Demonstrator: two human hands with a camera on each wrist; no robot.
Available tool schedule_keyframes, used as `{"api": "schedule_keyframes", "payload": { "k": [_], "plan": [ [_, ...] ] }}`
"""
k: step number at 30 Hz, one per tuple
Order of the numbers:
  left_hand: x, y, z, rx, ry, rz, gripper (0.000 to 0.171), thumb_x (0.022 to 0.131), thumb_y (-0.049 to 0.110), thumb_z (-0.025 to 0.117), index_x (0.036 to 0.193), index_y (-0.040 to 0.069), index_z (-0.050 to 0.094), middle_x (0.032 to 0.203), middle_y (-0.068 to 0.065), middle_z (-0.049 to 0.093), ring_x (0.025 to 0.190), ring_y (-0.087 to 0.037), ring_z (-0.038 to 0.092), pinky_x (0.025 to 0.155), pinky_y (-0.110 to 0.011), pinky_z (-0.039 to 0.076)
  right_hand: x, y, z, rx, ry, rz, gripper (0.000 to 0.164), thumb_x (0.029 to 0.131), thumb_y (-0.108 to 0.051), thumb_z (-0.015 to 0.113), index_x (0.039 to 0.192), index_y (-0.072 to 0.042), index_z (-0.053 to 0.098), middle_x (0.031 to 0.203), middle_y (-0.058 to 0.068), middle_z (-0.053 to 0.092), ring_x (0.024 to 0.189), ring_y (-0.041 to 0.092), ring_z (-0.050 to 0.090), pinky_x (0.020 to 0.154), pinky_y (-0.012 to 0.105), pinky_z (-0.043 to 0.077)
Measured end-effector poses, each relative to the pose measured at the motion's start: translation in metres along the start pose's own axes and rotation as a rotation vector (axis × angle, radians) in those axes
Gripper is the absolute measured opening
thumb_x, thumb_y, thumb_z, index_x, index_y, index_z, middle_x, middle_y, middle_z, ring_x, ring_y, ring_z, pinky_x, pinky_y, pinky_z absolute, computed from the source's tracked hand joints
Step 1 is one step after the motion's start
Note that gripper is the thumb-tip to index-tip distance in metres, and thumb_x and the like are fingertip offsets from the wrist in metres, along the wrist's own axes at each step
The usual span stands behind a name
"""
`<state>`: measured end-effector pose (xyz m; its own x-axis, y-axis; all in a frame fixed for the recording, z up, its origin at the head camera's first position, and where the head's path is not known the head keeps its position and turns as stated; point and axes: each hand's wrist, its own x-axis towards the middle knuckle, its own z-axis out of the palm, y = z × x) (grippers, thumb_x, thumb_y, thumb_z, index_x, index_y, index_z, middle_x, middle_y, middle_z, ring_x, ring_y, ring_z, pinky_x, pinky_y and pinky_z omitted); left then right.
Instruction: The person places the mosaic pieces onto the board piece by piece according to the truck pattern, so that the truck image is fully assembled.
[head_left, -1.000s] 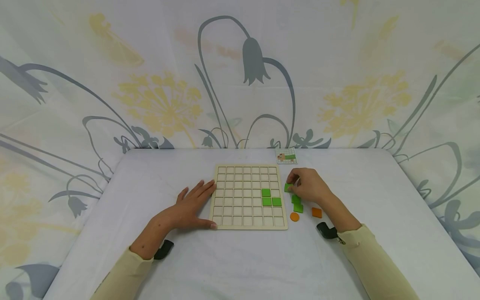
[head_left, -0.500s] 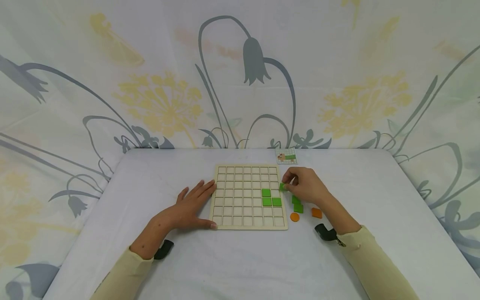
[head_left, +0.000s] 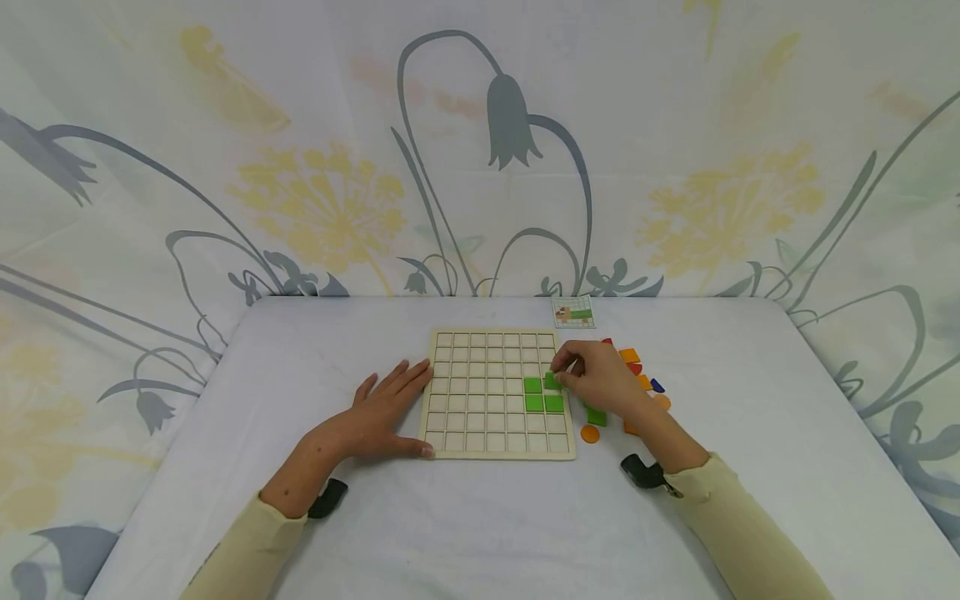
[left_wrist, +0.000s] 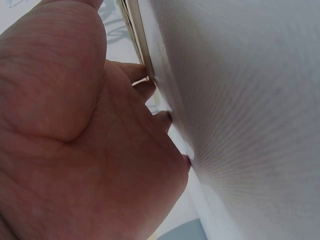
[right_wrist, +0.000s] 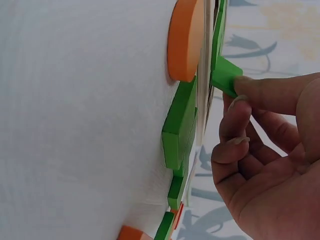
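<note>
A pale wooden grid board (head_left: 472,400) lies on the white table, three green square tiles (head_left: 533,403) set in its cells at the right side. My right hand (head_left: 606,379) pinches another green tile (right_wrist: 227,76) between thumb and fingers, tilted over the cell beside those tiles. The left hand (head_left: 375,421) lies at the board's left edge, fingers spread and straight, fingertips and thumb touching the frame. In the left wrist view its palm (left_wrist: 100,130) fills much of the picture, with the fingertips on the cloth and board edge.
Right of the board lie loose green tiles (head_left: 596,415), an orange disc (head_left: 590,434) and several orange, red and blue pieces (head_left: 643,382), partly behind the right hand. A small pattern card (head_left: 573,312) lies behind the board's far right corner.
My right hand has carried the green tile leftward from beside the board to over a right-side cell. Coloured pieces behind that hand have come into view. The left hand has stayed still.
</note>
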<state>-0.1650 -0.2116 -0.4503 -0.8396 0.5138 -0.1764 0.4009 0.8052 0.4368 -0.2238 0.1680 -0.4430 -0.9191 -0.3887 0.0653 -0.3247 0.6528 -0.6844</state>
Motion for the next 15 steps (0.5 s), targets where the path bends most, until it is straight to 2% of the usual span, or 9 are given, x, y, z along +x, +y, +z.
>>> {"api": "schedule_keyframes", "payload": {
  "k": [8, 15],
  "plan": [
    [0.0007, -0.0011, 0.0008, 0.002, 0.000, 0.001, 0.118, 0.086, 0.059, 0.083, 0.172, 0.012, 0.017, 0.179, -0.004, 0.011, 0.165, -0.035, 0.002, 0.125, -0.071, 0.004, -0.0007, -0.0007, 0.0016, -0.031, -0.033, 0.030, 0.004, 0.095, -0.006, 0.077, 0.099, -0.008, 0.077, 0.093, 0.002, 0.072, 0.074, 0.017, 0.058, 0.067, 0.030, 0.049],
    [0.0008, -0.0017, 0.0009, 0.001, -0.003, 0.001, 0.118, 0.086, 0.059, 0.083, 0.172, 0.012, 0.016, 0.179, -0.004, 0.010, 0.165, -0.034, 0.001, 0.125, -0.071, 0.003, -0.0005, 0.0014, 0.0009, -0.046, -0.037, 0.016, 0.009, 0.095, -0.003, 0.075, 0.100, -0.009, 0.080, 0.098, 0.002, 0.072, 0.076, 0.016, 0.058, 0.069, 0.031, 0.050]
  ]
}}
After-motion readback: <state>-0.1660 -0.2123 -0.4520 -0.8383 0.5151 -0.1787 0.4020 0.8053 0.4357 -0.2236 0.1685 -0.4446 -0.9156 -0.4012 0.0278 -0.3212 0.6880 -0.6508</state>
